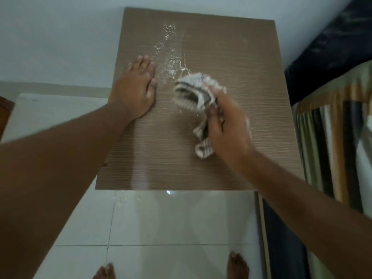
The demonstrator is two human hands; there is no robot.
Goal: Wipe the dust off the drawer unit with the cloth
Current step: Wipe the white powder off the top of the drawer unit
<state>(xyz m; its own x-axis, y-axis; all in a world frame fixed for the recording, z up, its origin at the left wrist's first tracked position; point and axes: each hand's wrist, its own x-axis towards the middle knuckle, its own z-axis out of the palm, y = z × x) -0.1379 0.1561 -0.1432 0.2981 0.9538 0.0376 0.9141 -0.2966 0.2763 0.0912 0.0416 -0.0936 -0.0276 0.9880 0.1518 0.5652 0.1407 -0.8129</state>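
Head view: the left hand [134, 90] lies flat, fingers [141, 63] extended, palm pressed on the drawer unit [231, 57] top. The right hand [227, 125] has its fingers closed around the bunched striped cloth [193, 93], which meets the top beside white dust [169, 65], between both hands.

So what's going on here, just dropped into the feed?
A person is wiping the wooden top of the drawer unit. The right hand grips a bunched striped cloth, blurred with motion, near the middle of the top. The left hand lies flat on the top near its left edge. White dust is scattered between the left hand and the far edge, just beyond the cloth, so the job isn't finished.
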